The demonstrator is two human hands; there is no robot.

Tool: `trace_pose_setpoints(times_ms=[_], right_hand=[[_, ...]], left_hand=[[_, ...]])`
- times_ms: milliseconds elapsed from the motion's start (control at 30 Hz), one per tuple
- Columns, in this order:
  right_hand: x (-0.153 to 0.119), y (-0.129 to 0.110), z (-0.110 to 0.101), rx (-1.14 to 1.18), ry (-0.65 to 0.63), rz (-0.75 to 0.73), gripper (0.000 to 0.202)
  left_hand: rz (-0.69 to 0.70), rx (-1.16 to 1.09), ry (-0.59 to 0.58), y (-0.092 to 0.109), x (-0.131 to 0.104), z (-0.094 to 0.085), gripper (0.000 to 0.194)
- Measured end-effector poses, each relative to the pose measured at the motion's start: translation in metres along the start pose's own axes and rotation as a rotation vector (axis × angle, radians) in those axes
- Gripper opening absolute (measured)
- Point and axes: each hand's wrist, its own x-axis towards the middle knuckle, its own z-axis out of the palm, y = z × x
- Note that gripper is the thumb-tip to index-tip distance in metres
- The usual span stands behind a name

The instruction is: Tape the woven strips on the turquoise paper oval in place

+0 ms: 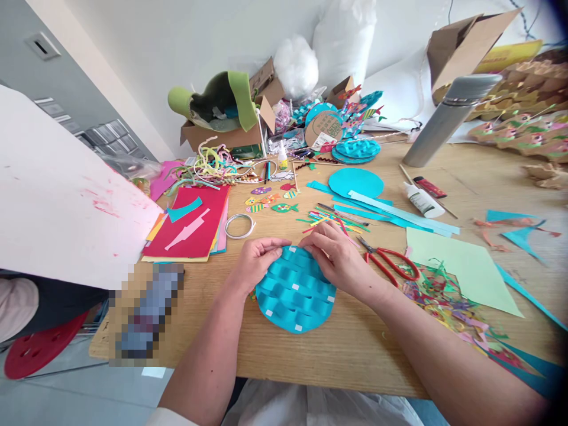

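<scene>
A round turquoise woven paper disc (295, 305) with several small white squares on its face is tilted up near the table's front edge. My left hand (261, 260) pinches its upper left rim, thumb in front. At the upper right rim, my right hand (335, 254) has its fingers closed on the same disc. The fingertips of both hands come close together at the top, where a white square (292, 249) shows between them. What lies behind the disc is mostly hidden. Red-handled scissors (390, 263) lie just right of my right hand.
Paper fish (284, 207), a roll of white tape (240, 226) and thin paper strips (339, 219) lie beyond my hands. Coloured sheets (190, 228) are at left. Paper scraps (444, 290), a glue bottle (423, 201) and a grey flask (448, 118) stand or lie at right.
</scene>
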Motion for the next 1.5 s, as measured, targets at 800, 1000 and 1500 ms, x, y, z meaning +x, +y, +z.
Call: trace_pose_setpoints(times_ms=[800,1000,1500], right_hand=[[0.0002,-0.0038,0.0000,-0.062,0.009,-0.020,0.020],[-0.0001,-0.0052,0.0022,-0.028,0.008,0.006,0.021],[0.0002,-0.0053,0.0001,-0.086,0.018,-0.022,0.021]], left_hand=[[0.034,0.045,0.019,0.0029,-0.0007,-0.0003,0.030],[0.027,0.037,0.002,0.0033,-0.0015,0.0019,0.030],[0.019,0.027,0.013,0.0021,-0.0015,-0.0013,0.031]])
